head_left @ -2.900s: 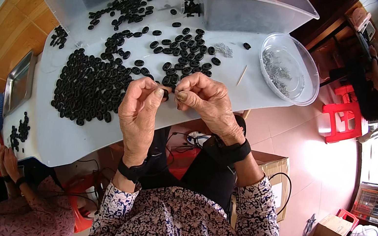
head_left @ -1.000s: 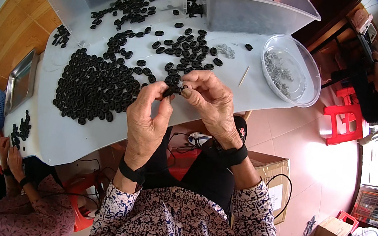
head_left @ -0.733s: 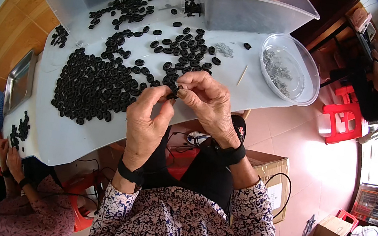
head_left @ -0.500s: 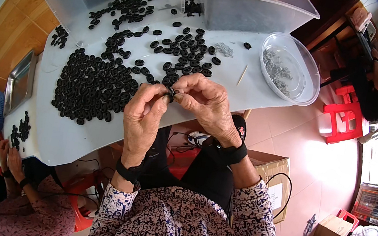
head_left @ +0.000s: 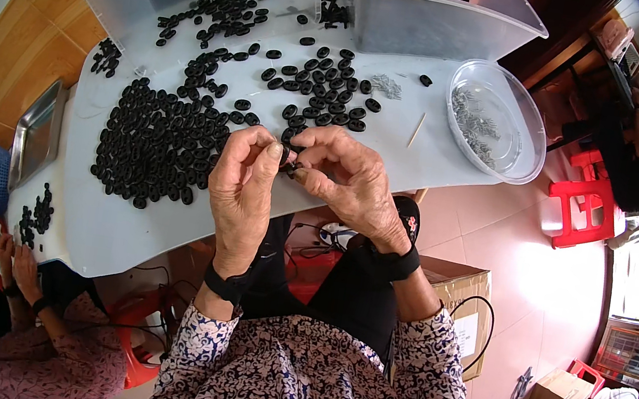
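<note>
Just beyond the table's near edge, my left hand [head_left: 246,179] pinches a small black oval piece [head_left: 285,156] between thumb and fingers. Close beside it, my right hand [head_left: 351,184] is closed in a pinch on a small dark part [head_left: 296,169], partly hidden by the fingertips. The two held things nearly meet; whether they touch I cannot tell. Past my left hand spreads a dense pile of black oval pieces [head_left: 157,144]. Looser black ovals [head_left: 325,88] lie beyond my fingertips, next to a small heap of thin silvery pins [head_left: 387,87].
A clear round tub [head_left: 531,158] with silvery pins stands at the table's right, near a thin stick [head_left: 417,130]. Behind is a clear plastic bin [head_left: 438,30] of black parts. A cardboard box [head_left: 482,284] sits by my right leg. A person's hands [head_left: 23,274] work at lower left.
My left thumb has lifted and the hand has turned, showing the black oval more upright. My right fingertips have parted slightly from it. The view has shifted a little.
</note>
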Action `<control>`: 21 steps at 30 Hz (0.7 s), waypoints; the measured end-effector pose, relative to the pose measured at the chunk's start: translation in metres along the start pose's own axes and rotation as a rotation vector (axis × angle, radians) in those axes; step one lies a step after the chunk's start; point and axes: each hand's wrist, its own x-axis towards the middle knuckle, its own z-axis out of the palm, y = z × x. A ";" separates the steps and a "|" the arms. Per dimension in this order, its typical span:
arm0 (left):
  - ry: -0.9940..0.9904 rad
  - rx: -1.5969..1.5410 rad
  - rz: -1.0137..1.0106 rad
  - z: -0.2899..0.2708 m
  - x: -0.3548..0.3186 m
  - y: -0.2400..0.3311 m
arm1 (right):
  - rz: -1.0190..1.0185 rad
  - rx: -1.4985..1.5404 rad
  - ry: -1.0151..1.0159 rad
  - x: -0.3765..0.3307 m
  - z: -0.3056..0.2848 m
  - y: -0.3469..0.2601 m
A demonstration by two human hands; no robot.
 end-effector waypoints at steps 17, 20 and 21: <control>-0.109 0.398 0.036 0.002 -0.005 0.009 | -0.039 0.166 0.042 -0.001 -0.002 0.006; -0.169 0.451 0.127 0.002 -0.004 0.007 | -0.038 0.093 0.032 -0.001 -0.002 0.005; -0.174 0.434 0.091 0.003 -0.003 0.009 | -0.037 0.093 0.032 -0.001 -0.002 0.006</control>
